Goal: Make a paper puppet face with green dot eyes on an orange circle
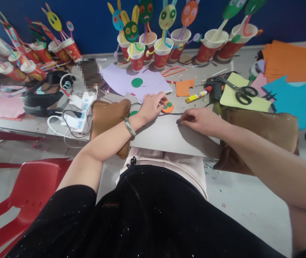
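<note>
My left hand (153, 106), with a bracelet at the wrist, is closed at the left edge of a small orange paper disc (168, 109). Two green paper circles sit on the disc like eyes. To the right, my right hand (202, 121) rests low over the table with thumb and fingers pinched together; anything between them is too small to make out. Part of a green paper circle (133, 113) shows beside my left wrist. Another green circle (137, 82) lies on a purple paper sheet (155, 80) beyond my hands.
Paper cups (163, 53) with paper-faced figures line the back. A power strip (84, 111) and brown cloth (107, 114) lie left. At right are scissors (242, 94), a glue gun (217, 89), a yellow marker (199, 94), coloured paper (292, 62) and another brown cloth (265, 130).
</note>
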`<act>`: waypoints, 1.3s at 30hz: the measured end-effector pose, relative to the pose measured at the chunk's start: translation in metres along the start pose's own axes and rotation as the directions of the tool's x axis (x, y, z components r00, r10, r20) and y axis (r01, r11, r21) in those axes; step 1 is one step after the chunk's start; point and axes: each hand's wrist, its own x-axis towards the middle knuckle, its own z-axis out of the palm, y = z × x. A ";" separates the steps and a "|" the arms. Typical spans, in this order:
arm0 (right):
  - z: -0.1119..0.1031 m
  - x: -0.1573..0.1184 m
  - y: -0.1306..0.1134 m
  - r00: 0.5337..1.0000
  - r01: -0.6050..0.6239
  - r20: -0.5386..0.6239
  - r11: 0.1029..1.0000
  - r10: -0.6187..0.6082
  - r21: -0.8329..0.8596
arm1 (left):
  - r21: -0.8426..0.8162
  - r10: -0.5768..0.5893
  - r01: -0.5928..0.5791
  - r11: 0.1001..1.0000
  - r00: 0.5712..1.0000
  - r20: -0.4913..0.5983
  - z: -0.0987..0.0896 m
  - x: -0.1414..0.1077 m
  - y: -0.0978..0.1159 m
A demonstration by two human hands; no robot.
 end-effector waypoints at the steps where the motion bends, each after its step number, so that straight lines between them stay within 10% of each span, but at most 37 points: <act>1: 0.000 0.000 0.001 1.000 0.011 -0.014 1.000 -0.011 0.007 | 0.000 0.002 -0.002 1.000 1.000 -0.002 0.001 0.001 -0.001; 13: 0.007 0.008 -0.002 0.970 0.185 -0.122 0.964 -0.210 -0.191 | 0.029 0.012 -0.010 1.000 0.999 -0.048 0.000 0.002 -0.006; 26: 0.012 0.002 0.016 0.981 0.194 -0.045 0.978 -0.191 0.077 | 0.283 0.179 -0.291 0.914 0.915 0.361 -0.012 -0.085 0.060; 39: 0.016 0.011 0.001 0.965 0.253 0.089 0.962 -0.245 -0.100 | 0.156 0.045 -0.098 0.983 0.949 0.313 -0.004 -0.093 0.056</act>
